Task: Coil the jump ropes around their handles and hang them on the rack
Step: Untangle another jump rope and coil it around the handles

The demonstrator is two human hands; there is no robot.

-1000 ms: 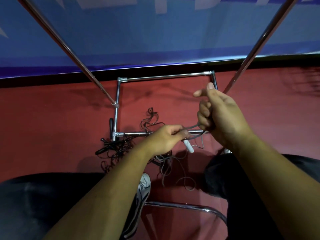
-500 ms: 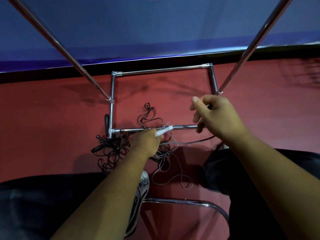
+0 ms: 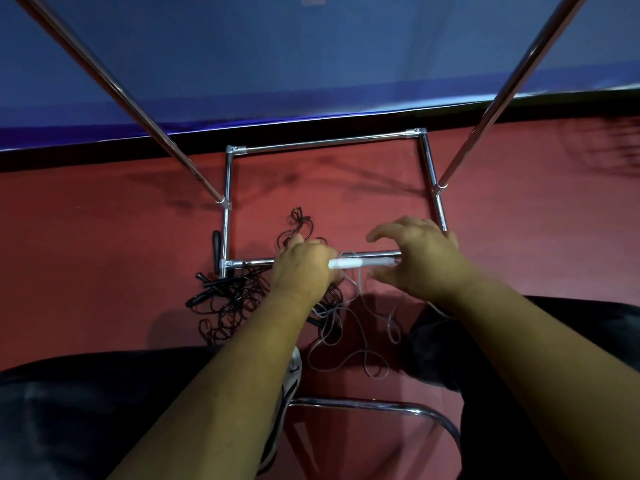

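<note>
Two hands meet over a white handle [image 3: 360, 263] held level and crosswise above the red floor [image 3: 104, 254], in the picture just in front of the near bar of the rack [image 3: 325, 143]. The left hand [image 3: 304, 268] grips the handle's left end, its fingers curled tight round it. The right hand [image 3: 426, 261] is at the handle's right end with its fingers [image 3: 379, 234] spread apart and curved, index finger above and thumb below; they are blurred and are not closed on the handle. A grey rope [image 3: 360, 282] drops from the middle of the handle and lies in loose loops on the floor between the person's knees.

Left of the hands, a tangle of black jump ropes [image 3: 228, 303] lies on the floor at the near left corner of the rack's base, some strands reaching inside the frame. One black handle [image 3: 216, 245] lies just outside the base's left bar. The rack's base is a chrome rectangle on the floor, and its left pole [image 3: 114, 88] and right pole [image 3: 519, 72] rise from the side bars out of the top of the view. Behind it is a blue wall [image 3: 311, 64]. Near the bottom, a white shoe [image 3: 292, 375] shows beside the left forearm, and a curved chrome tube [image 3: 363, 404] runs across below it.
</note>
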